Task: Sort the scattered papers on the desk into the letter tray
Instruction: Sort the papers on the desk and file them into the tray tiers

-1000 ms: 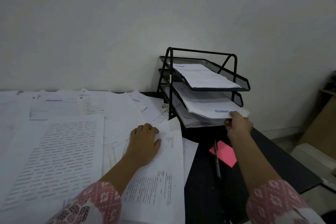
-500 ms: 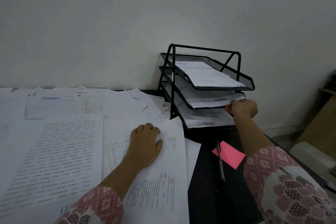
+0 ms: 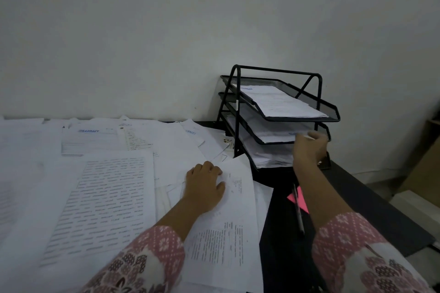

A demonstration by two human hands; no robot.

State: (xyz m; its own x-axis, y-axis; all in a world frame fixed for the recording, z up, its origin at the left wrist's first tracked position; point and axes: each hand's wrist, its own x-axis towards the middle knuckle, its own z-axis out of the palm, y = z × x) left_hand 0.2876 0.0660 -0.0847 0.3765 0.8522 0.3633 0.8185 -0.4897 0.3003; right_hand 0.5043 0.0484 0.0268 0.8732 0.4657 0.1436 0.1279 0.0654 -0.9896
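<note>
Dark desk [image 3: 371, 200]: papers [image 3: 107, 197] overlap across its left and centre. A black three-tier tray [image 3: 302, 119] stands at the rear against the wall. On the bare right part, a pen [image 3: 298, 214] lies across a pink note [image 3: 300, 200].

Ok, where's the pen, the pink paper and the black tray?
pen [image 3: 298, 210], head view, middle of its barrel.
pink note [image 3: 302, 202], head view, part right of the pen.
letter tray [image 3: 300, 119], head view, top tier's front rim.

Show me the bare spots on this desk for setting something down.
Bare desk lies right of the pen and pink note, out to the right edge. A narrow dark strip runs between pen and papers. Left of that, papers cover everything; the letter tray fills the back corner.
</note>
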